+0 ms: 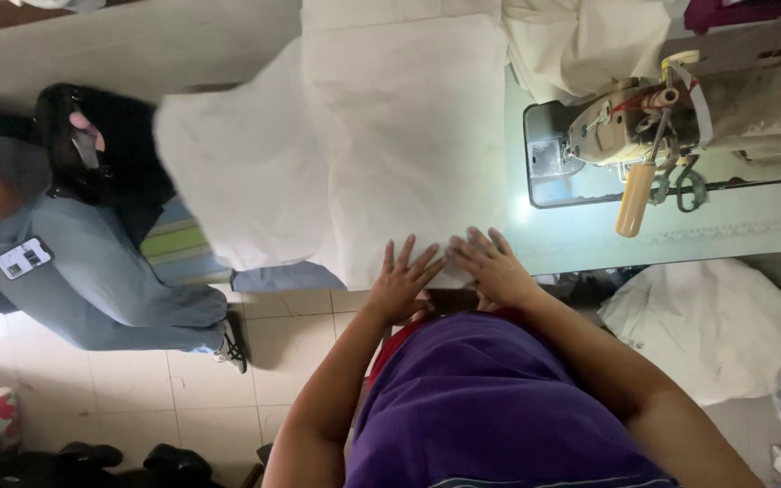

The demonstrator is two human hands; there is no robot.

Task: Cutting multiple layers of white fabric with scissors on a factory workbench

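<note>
Both hands lie flat, palms down, side by side at the near edge of a large cream-white woven cloth (390,154). The left hand (402,282) has its fingers spread wide and pointing away from the body, pressing on the cloth's hem; it grips nothing. The right hand (492,267) is likewise open, fingers fanned and angled slightly leftward, so that the fingertips of the two hands nearly meet; it too clasps nothing, only rests on the fabric. Both forearms run back bare to a purple short-sleeved top (490,407), elbows out.

The cloth lies across a pale green sewing table (725,230) and hangs over its left edge in a broad fold. To the right of the hands, well apart, stands the grey industrial sewing machine head (644,126) with a tan cylindrical handle (635,201) hanging below it, a lit patch of table beneath. More cream fabric (580,36) is heaped behind the machine. Another pale bundle (716,325) lies on the floor at right, possibly a sack. At left a seated person in grey-blue clothing (92,271) is partly in view, blurred, above the beige tiled floor (183,389).
</note>
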